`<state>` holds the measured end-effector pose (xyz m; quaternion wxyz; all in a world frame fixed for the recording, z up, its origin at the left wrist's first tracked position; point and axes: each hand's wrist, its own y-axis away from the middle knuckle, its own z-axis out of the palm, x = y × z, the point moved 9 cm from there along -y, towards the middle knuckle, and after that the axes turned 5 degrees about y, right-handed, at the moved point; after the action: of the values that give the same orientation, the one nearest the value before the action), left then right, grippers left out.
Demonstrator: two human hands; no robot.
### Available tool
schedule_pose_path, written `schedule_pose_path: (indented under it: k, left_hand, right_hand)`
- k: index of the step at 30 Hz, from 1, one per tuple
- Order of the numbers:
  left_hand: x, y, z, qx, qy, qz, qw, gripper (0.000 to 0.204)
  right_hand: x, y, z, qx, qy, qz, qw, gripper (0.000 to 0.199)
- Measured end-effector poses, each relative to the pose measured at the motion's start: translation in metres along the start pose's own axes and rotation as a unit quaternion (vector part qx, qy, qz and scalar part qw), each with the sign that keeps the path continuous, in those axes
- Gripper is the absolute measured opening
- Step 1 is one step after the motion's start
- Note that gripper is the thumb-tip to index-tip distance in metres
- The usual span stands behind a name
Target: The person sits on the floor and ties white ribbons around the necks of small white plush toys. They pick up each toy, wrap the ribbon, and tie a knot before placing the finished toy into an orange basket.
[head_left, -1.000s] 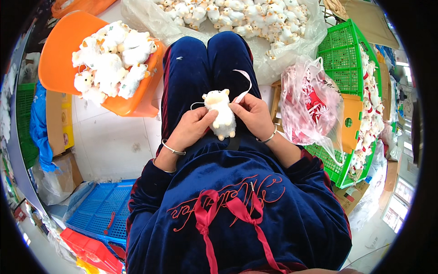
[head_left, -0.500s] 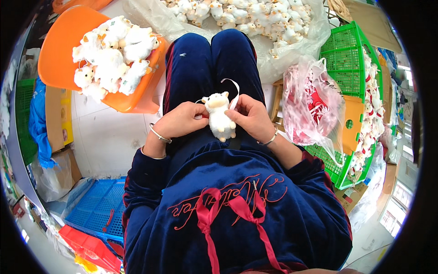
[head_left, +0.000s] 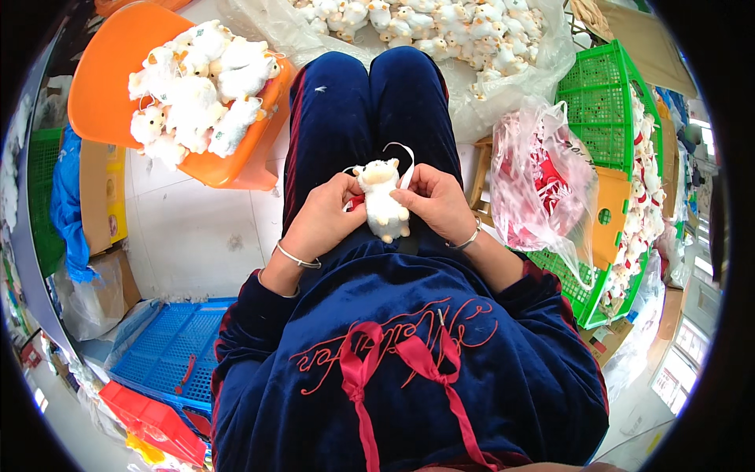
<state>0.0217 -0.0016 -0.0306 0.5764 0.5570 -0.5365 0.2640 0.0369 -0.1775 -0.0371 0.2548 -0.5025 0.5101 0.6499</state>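
Small white plush toy [head_left: 383, 203] partly covered by fingers of left hand [head_left: 321, 220] and right hand [head_left: 434, 203]. Red item behind toy mostly hidden. Toy pile [head_left: 440, 23] cut off at top edge.

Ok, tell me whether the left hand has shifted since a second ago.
Yes. The left hand has slid up the lap and closed in on the white plush toy, which the right hand also grips.

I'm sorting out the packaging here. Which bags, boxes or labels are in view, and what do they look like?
Clear plastic bag: right of the knees, crumpled, holds red and white pieces.
Large clear plastic sheet bag: ahead of the knees, full of white plush toys.
Cardboard box: far left, brown with yellow side.
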Motion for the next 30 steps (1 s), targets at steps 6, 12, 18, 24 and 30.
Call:
schedule_pose_path:
  k: [6, 12, 18, 24, 30]
  left_hand:
    - [0.010, -0.002, -0.015, -0.024, -0.201, -0.058, 0.978, 0.026]
    - [0.029, 0.000, -0.018, 0.053, -0.144, 0.123, 0.980, 0.024]
    - [0.008, 0.000, 0.002, 0.032, 0.076, 0.004, 0.997, 0.024]
    - [-0.005, -0.020, 0.013, 0.006, 0.167, -0.009, 0.986, 0.025]
    - [-0.006, -0.040, 0.039, -0.031, 0.105, 0.004, 0.994, 0.045]
  right_hand:
    - [-0.009, 0.003, 0.001, 0.001, 0.033, -0.015, 0.999, 0.018]
    - [-0.017, 0.006, 0.001, 0.027, 0.108, -0.048, 0.993, 0.022]
    - [-0.065, 0.017, 0.008, 0.075, 0.280, -0.222, 0.931, 0.024]
    - [-0.054, 0.005, -0.007, 0.096, 0.250, -0.210, 0.940, 0.022]
    - [-0.039, -0.005, -0.028, 0.076, 0.259, -0.132, 0.954, 0.018]
